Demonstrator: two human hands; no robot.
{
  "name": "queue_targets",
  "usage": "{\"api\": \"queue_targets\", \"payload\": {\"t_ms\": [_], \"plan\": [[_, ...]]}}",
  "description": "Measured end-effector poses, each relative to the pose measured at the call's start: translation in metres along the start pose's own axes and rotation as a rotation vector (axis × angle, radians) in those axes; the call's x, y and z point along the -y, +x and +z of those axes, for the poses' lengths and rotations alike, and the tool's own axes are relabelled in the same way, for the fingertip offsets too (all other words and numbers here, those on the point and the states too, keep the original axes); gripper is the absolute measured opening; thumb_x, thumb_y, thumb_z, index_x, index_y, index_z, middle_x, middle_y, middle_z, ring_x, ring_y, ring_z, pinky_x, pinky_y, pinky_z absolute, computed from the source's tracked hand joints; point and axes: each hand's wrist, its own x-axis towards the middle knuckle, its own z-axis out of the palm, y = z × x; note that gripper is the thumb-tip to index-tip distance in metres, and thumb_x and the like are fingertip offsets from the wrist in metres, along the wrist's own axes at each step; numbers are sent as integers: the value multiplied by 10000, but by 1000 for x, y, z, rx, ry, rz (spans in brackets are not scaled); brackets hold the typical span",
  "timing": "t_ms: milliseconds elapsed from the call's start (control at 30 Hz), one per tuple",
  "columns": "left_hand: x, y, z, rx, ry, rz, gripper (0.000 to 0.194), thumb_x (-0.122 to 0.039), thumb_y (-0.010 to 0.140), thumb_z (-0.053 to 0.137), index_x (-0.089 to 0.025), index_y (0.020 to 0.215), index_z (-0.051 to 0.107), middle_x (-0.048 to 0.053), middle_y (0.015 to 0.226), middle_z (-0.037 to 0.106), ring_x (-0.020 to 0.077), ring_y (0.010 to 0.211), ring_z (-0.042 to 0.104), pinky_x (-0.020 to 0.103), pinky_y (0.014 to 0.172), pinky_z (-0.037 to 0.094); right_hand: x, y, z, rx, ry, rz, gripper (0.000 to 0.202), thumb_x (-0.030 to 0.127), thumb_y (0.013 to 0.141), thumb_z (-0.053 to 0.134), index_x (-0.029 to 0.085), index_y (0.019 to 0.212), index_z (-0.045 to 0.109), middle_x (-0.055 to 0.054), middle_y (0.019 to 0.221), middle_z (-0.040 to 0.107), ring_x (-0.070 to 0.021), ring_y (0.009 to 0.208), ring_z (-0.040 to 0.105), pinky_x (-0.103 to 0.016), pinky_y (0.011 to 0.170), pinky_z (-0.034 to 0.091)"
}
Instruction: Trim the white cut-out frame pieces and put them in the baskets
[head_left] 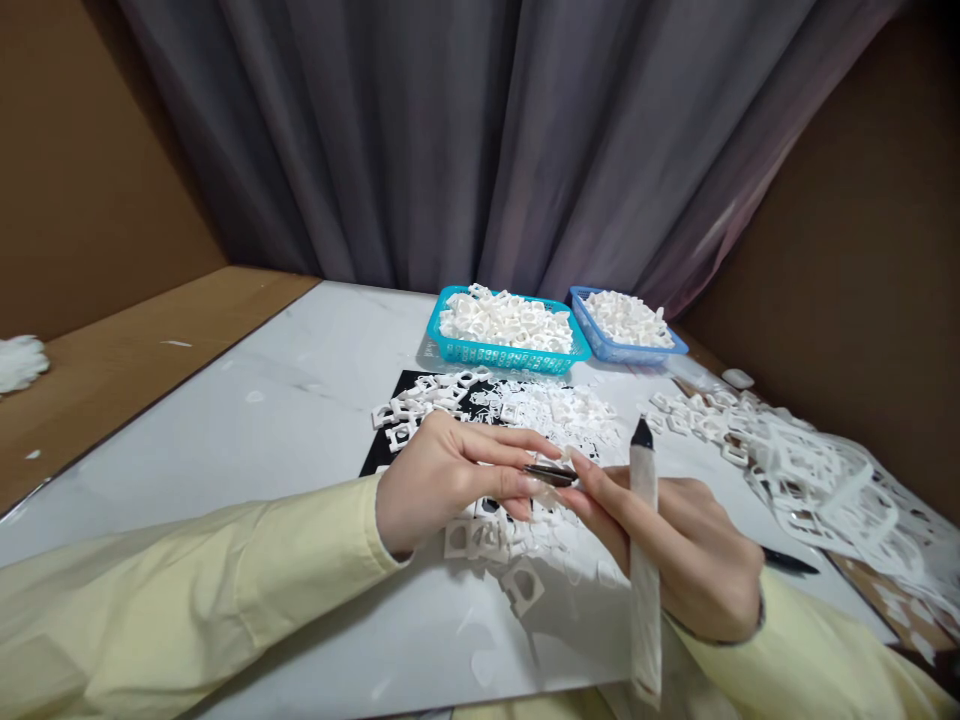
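My left hand (457, 465) is closed in a pinch, thumb against fingers, on a small white plastic piece (556, 464) mostly hidden by the fingertips. My right hand (675, 545) meets it from the right, its fingers closed. A dark, pointed metal blade (550, 474) lies between the two sets of fingertips. Across my right hand stands a long white-wrapped handle (645, 580) with a black end; whether it joins the blade I cannot tell. Below the hands lie several white plastic parts with round holes (523, 587).
White parts and scraps (585, 410) cover a black mat (409, 382). Behind stand a teal basket (510, 357) and a blue basket (634, 353), both filled with white parts. At right are tangled white plastic frames (832, 490) and a black pen-like object (789, 562).
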Motion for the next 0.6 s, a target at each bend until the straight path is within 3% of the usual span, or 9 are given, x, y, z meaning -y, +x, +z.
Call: {"api": "queue_targets", "payload": {"t_ms": [133, 233, 400, 600], "plan": [[0, 0, 0, 0, 3, -14, 66, -146, 648, 731, -194, 680, 763, 41, 903, 740, 80, 485, 639, 185, 573, 586, -1, -1, 0, 26, 4, -2, 445, 111, 803, 619, 86, 1231, 501, -18, 693, 641, -99, 566, 590, -215, 495, 468], [-2, 0, 0, 0, -13, -24, 71, -142, 638, 739, -198, 674, 763, 32, 932, 732, 89, 505, 647, 194, 565, 590, 1, 1, -2, -41, -56, 14, 345, 149, 793, 647, 125, 1130, 578, -6, 680, 667, -94, 548, 608, -206, 493, 472], [-9, 0, 2, -12, 9, 8, 101, -132, 635, 738, -193, 554, 741, 37, 683, 727, 220, 841, 685, 213, 613, 598, 3, 5, -9, -124, -86, 133, 195, 232, 818, 630, 233, 1013, 626, 13, 673, 689, -83, 487, 602, -203, 460, 470], [-8, -1, 1, 11, 45, 46, 125, -160, 655, 733, -196, 536, 734, 41, 639, 715, 230, 948, 654, 183, 607, 586, -1, 6, -15, -71, -98, 91, 225, 233, 819, 631, 225, 1043, 619, 24, 616, 655, -72, 438, 572, -202, 426, 450]]}}
